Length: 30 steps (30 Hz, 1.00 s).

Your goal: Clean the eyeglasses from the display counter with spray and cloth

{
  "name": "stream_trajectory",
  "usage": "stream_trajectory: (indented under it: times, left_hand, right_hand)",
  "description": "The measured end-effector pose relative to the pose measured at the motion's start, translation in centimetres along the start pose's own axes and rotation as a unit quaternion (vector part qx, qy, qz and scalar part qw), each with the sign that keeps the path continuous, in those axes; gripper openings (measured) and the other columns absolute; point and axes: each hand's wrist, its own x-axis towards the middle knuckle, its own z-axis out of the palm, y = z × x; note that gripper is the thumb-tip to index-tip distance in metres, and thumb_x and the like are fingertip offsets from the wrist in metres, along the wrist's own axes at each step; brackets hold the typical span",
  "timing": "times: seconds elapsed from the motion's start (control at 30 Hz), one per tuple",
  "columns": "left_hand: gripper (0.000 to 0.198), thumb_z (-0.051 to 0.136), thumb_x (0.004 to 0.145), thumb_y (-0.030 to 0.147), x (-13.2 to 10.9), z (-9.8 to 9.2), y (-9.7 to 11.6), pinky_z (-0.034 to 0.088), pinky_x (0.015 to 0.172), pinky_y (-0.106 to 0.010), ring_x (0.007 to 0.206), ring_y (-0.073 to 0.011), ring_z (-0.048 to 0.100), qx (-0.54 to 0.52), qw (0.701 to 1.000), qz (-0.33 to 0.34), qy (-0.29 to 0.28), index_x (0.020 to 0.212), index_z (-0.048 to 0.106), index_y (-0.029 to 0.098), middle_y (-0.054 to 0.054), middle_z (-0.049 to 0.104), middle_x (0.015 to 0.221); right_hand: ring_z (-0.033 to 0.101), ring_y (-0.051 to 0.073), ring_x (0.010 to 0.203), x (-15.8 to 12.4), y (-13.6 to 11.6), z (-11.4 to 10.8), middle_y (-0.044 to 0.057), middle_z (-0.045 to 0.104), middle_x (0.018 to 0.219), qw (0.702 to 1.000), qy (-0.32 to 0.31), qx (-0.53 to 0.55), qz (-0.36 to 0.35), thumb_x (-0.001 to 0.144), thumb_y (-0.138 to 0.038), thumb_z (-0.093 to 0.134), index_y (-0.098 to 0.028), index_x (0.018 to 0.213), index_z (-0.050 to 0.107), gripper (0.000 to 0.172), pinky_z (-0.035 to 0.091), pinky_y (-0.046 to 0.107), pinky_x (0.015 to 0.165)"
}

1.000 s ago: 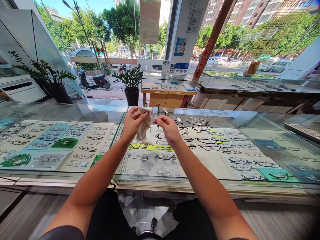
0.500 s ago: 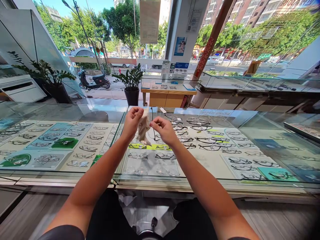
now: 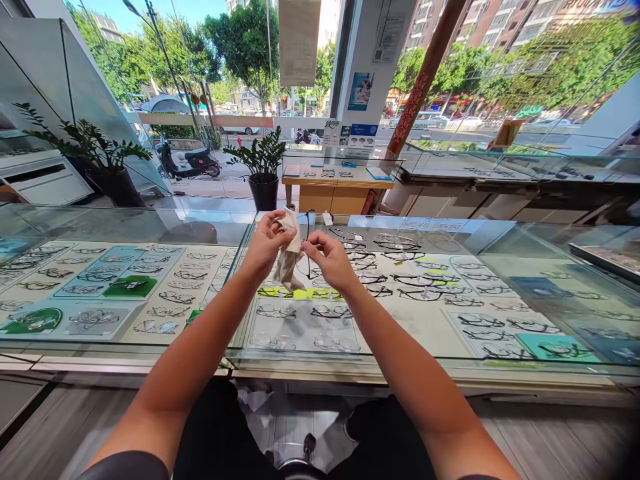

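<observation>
My left hand (image 3: 270,243) pinches a beige cloth (image 3: 289,263) whose lower end hangs down over the glass counter. Dark-rimmed eyeglasses (image 3: 309,270) are held by my right hand (image 3: 326,257), its thumb and fingertips closed at the middle of the frame. The glasses stand on end, with one temple pointing up and a small white tag (image 3: 327,218) close by. Cloth covers part of the lens side nearest my left hand, so that part is hidden. Both hands are above the counter, close together.
Under the glass showcase (image 3: 400,363) lie rows of eyeglass frames (image 3: 430,280), some on coloured trays. A potted plant (image 3: 263,190) and a wooden display table (image 3: 340,181) stand beyond it. To the right, a dark-edged flat object (image 3: 605,263) rests on the counter.
My left fingers have shifted on the cloth, and its upper part now shows above and between them. The glasses have turned slightly in my right hand.
</observation>
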Motion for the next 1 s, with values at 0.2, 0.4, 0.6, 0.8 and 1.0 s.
stream_trajectory:
  times: [0.2, 0.4, 0.6, 0.8, 1.0]
  left_hand:
    - [0.075, 0.107, 0.060, 0.053, 0.1, -0.5, 0.4, 0.055, 0.083, -0.032, 0.087, -0.0182, 0.071, 0.058, 0.991, -0.113, -0.042, 0.115, 0.069, 0.018, -0.005, 0.077, 0.099]
    - [0.064, 0.096, 0.067, 0.076, 0.3, -1.2, 0.5, 0.034, 0.063, -0.028, 0.066, -0.0122, 0.050, 0.265, 0.964, -0.022, -0.008, 0.076, 0.071, 0.018, 0.001, 0.062, 0.070]
    - [0.070, 0.096, 0.064, 0.082, -0.1, -0.9, 1.5, 0.049, 0.068, -0.028, 0.072, -0.0137, 0.062, 0.197, 0.970, -0.129, -0.061, 0.089, 0.078, 0.018, 0.000, 0.067, 0.075]
    - [0.065, 0.104, 0.066, 0.068, 0.1, -1.6, 1.2, 0.063, 0.085, -0.034, 0.087, -0.0193, 0.077, 0.100, 0.971, -0.194, -0.093, 0.099, 0.082, 0.016, -0.007, 0.079, 0.088]
    - [0.048, 0.108, 0.069, 0.046, 0.9, -2.3, 0.6, 0.063, 0.079, -0.030, 0.082, -0.0162, 0.076, 0.031, 0.982, -0.169, -0.083, 0.092, 0.080, 0.015, -0.007, 0.080, 0.088]
  right_hand:
    - [0.051, 0.017, 0.077, 0.2, 0.1, -0.3, -0.001, 0.060, 0.083, 1.000, -0.017, 0.015, -0.002, 0.092, -0.080, 0.077, -0.025, 0.086, 0.063, 0.057, 0.044, 0.036, 0.079]
    - [0.053, 0.018, 0.078, 0.2, 0.0, -0.5, -0.001, 0.062, 0.086, 1.000, -0.012, -0.010, -0.013, 0.094, -0.080, 0.074, -0.025, 0.088, 0.064, 0.056, 0.045, 0.037, 0.080]
    - [0.057, 0.019, 0.081, 0.1, 0.0, -0.4, 0.000, 0.065, 0.087, 0.999, -0.022, -0.028, -0.012, 0.096, -0.080, 0.071, -0.024, 0.089, 0.065, 0.057, 0.046, 0.037, 0.082]
    - [0.055, 0.019, 0.082, -0.1, -0.2, -0.3, 0.002, 0.066, 0.088, 0.996, -0.006, -0.080, -0.032, 0.100, -0.079, 0.067, -0.024, 0.089, 0.066, 0.056, 0.046, 0.037, 0.080]
    - [0.053, 0.019, 0.079, -0.1, -0.2, -0.3, 0.002, 0.064, 0.086, 0.998, -0.016, -0.066, -0.016, 0.097, -0.083, 0.067, -0.025, 0.089, 0.066, 0.059, 0.044, 0.036, 0.076]
